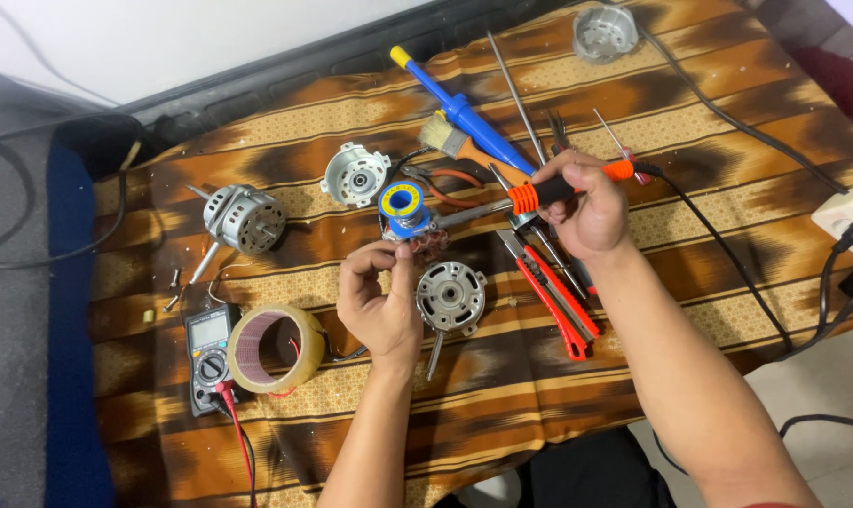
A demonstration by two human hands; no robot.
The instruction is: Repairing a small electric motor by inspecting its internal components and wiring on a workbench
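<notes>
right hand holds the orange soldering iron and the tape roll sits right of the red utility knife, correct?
Not quite. In the head view the right hand does hold the soldering iron, but the tape roll lies left of the red utility knife, beside the multimeter.

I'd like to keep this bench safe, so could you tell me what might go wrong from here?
1. The soldering iron in the right hand points its tip close to the left hand's fingers, which pinch a small part: a burn seems possible.
2. The work lies on a patterned cloth; a hot tip or a solder drip could scorch it.
3. The iron's cord trails across the cloth and could snag.
</notes>
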